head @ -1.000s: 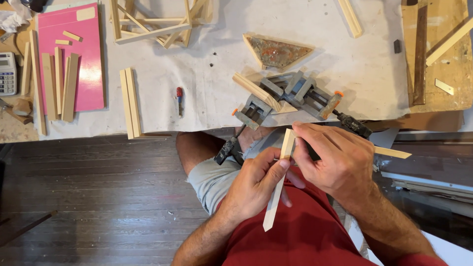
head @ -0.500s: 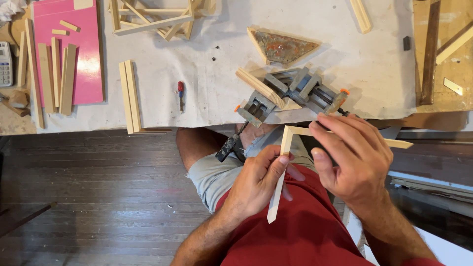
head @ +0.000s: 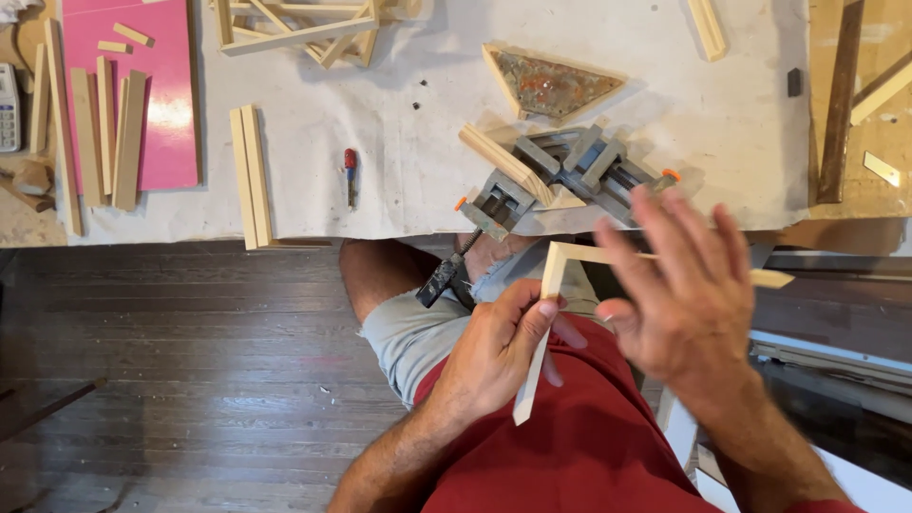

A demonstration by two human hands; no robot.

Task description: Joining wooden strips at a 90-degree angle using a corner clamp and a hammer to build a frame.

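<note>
The left hand [head: 489,351] sits nearest, over the lap, its fingers and thumb pinching one leg of an L-shaped wooden corner piece [head: 546,313]; that leg runs down toward the red shirt, while the other leg runs off to the right behind the right hand [head: 684,294]; the right hand is spread open, fingers splayed and blurred, holding nothing and hovering just in front of the piece; whether it touches the wood I cannot tell. The two strips already meet at a mitred corner, so this one joint looks made; it makes only half a frame at most, so further sides seem left to join. Just beyond, at the table edge, a grey corner clamp [head: 560,180] with orange-tipped screws holds another short wooden strip [head: 503,163]; behind it lies a triangular framed panel [head: 551,84]. Farther left on the pale table cover [head: 418,123] lie a small red-handled tool [head: 351,176], a pair of cut strips [head: 252,176] and more strips on a pink board [head: 166,104]; at the far edge is a heap of loose strips [head: 294,28].
</note>
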